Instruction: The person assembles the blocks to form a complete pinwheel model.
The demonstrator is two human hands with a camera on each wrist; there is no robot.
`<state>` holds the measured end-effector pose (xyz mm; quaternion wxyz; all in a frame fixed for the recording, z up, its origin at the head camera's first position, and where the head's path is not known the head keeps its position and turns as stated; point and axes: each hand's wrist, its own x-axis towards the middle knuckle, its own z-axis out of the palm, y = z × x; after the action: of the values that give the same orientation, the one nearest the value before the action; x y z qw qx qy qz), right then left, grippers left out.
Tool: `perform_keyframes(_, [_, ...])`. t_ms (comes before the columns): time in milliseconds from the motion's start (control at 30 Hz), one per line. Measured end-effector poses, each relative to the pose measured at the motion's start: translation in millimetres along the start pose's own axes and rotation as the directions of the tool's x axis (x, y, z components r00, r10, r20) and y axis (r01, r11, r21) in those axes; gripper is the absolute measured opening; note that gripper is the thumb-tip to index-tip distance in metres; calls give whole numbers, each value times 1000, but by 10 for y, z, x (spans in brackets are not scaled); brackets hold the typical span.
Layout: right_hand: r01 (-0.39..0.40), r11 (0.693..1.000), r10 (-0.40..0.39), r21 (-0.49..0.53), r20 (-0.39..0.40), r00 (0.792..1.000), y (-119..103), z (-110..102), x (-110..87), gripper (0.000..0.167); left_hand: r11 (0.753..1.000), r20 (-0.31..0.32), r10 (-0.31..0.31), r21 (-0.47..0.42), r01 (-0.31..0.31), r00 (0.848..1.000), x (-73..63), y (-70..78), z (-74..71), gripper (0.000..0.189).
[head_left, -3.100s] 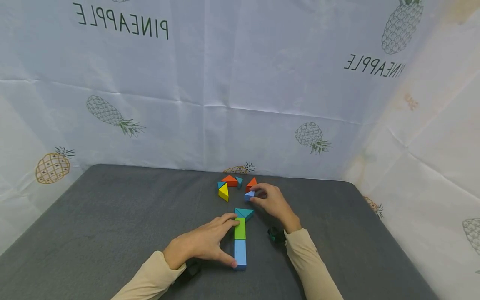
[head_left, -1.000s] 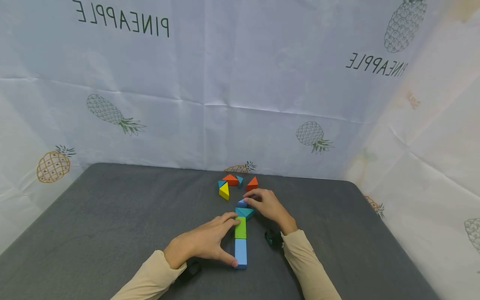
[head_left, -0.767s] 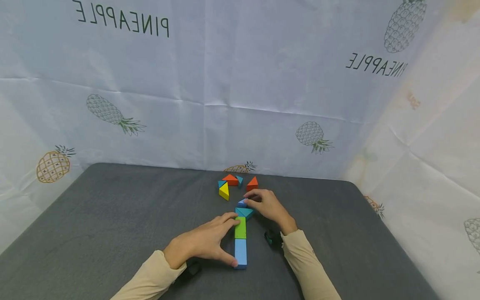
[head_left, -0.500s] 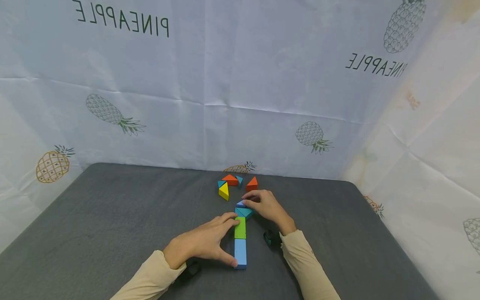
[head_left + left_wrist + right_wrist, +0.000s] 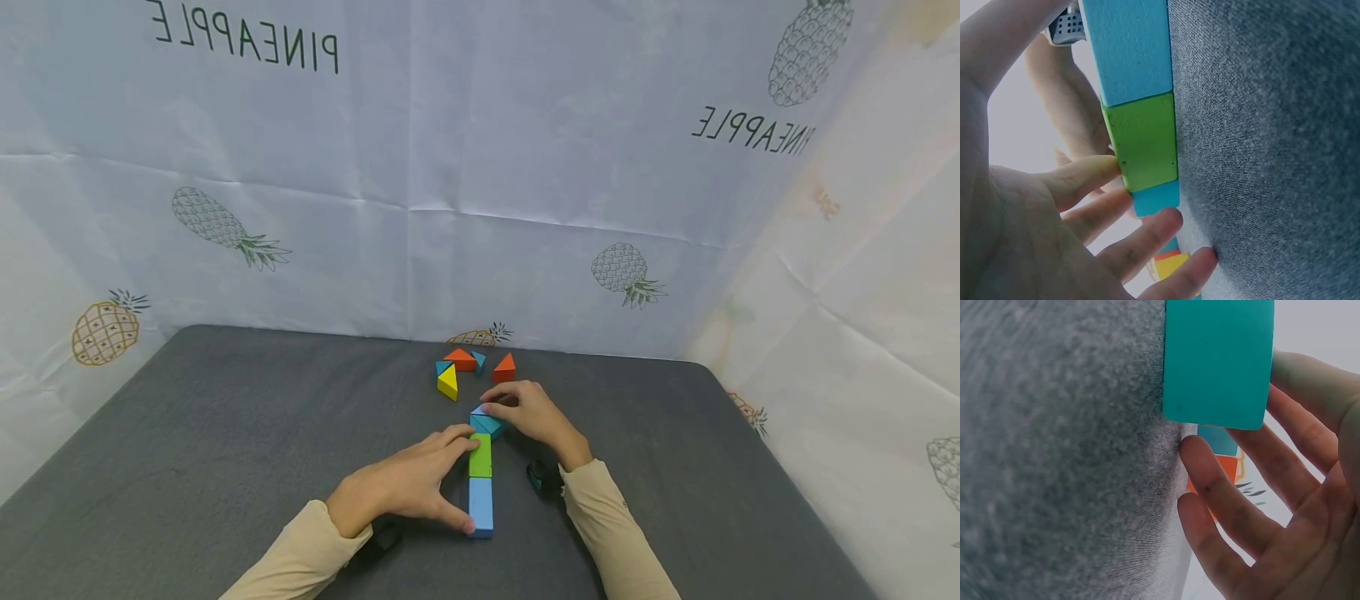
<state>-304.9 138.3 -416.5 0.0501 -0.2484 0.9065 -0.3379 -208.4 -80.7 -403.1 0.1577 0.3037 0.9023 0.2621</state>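
Note:
A row of blocks lies on the dark table, running away from me: a light blue rectangular block (image 5: 481,502), a green block (image 5: 481,458), then two teal triangular blocks (image 5: 491,426). My left hand (image 5: 408,482) lies along the left side, thumb at the near corner of the light blue block, index finger touching the green one (image 5: 1144,140); its fingers are extended. My right hand (image 5: 536,414) pinches a small light blue triangular block (image 5: 477,410) at the far end, against the teal pair. In the right wrist view a teal face (image 5: 1219,362) hides that pinch.
Farther back on the table (image 5: 247,433) sit a yellow triangular block (image 5: 447,384), two red ones (image 5: 461,361) and smaller blue-teal pieces (image 5: 479,361). Behind the table's back edge hangs a pale curtain (image 5: 420,167) printed with pineapples.
My right hand has brought the light blue triangular block leftward from beside the red block, then nearer, up to the teal triangular blocks. My left hand has stayed in place.

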Motion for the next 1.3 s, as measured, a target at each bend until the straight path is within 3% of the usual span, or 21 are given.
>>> perform_keyframes(633, [40,999,-41,10,27,999,-23,-28,-8,23,1000,-2,2,3,-2,1000,-13,15,-15,101])
perform_keyframes(1300, [32,999,-30,30,-45,999,-12,-46,-14,25,1000,1,-2,-4,2,1000,4,-7,-8,101])
